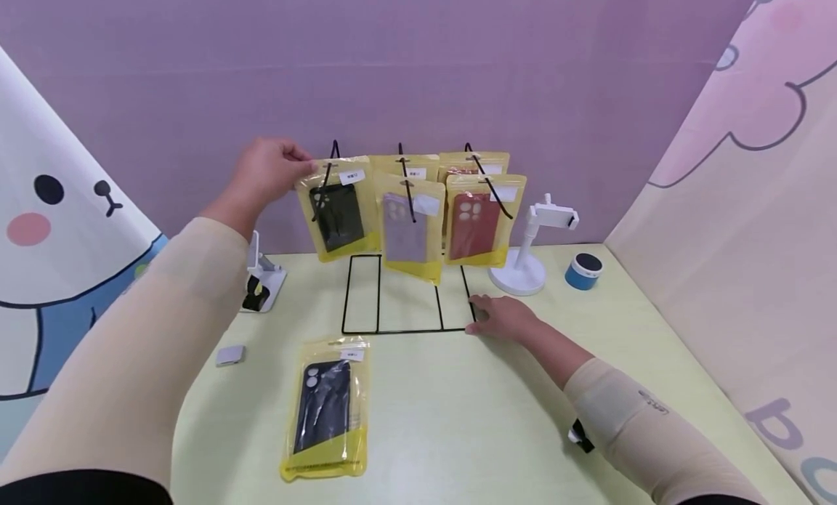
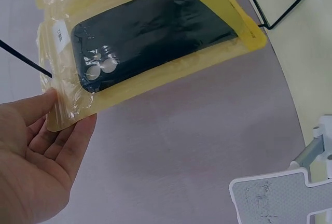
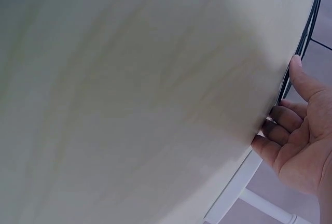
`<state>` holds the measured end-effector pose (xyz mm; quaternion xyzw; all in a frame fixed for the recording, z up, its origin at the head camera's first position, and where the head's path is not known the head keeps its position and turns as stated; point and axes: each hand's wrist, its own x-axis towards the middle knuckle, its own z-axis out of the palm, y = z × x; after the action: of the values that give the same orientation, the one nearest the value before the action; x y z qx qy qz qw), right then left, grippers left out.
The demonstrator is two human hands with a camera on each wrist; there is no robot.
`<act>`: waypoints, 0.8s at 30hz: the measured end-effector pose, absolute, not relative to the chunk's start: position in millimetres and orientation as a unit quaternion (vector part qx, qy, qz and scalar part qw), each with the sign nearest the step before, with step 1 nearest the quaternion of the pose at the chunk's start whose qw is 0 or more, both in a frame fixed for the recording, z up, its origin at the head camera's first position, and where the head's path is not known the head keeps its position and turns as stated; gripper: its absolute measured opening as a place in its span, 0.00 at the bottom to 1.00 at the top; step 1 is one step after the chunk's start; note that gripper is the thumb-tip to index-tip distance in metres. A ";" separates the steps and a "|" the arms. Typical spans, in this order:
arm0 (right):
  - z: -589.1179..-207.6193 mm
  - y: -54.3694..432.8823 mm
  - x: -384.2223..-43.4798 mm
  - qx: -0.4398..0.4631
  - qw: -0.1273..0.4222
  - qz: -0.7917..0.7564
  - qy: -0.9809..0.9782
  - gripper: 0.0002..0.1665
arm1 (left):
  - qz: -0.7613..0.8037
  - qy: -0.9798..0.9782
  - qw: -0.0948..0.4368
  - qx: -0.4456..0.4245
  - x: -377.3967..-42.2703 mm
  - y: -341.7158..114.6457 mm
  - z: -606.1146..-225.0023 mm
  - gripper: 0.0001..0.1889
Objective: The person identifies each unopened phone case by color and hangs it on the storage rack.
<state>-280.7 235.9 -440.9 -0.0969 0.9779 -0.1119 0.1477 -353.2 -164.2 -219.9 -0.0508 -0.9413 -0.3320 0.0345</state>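
Observation:
A black wire display rack [image 1: 405, 332] stands on the table, with packaged phone cases hanging from its hooks. My left hand [image 1: 271, 172] pinches the upper left corner of a yellow-edged pouch with a dark phone case [image 1: 340, 218] on the left hook. In the left wrist view, the thumb and fingers [image 2: 77, 141] grip the pouch's sealed end. A purple phone case pouch [image 1: 408, 229] hangs in the middle and a red one [image 1: 476, 225] at right, with more pouches behind. My right hand [image 1: 506, 317] holds the right front corner of the rack's base, fingers curled at the wire.
Another pouched black phone case [image 1: 325, 407] lies on the table in front. A white phone stand [image 1: 519, 272] and a blue cylinder [image 1: 584, 271] stand at right. At left are another stand [image 1: 268, 283] and a small grey block [image 1: 230, 355]. A purple backdrop [image 1: 392, 69] rises behind.

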 end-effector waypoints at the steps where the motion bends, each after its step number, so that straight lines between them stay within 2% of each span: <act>1: -440.7 235.8 -280.6 -0.098 0.147 -0.113 0.978 0.47 | -0.331 -0.942 0.035 -0.048 -354.7 -163.7 -219.8 0.19; 12: -444.7 236.1 -281.7 -0.098 0.144 -0.115 0.978 0.48 | -0.332 -0.942 0.047 -0.035 -363.9 -161.6 -221.3 0.21; 24: -445.7 234.5 -285.5 -0.092 0.150 -0.114 0.978 0.49 | -0.384 -0.920 0.062 -0.055 -345.5 -181.7 -220.8 0.34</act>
<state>-285.5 234.5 -445.7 -0.0918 0.9779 -0.1137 0.1497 -345.5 -181.7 -220.8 -0.0549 -0.9197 -0.3838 0.0617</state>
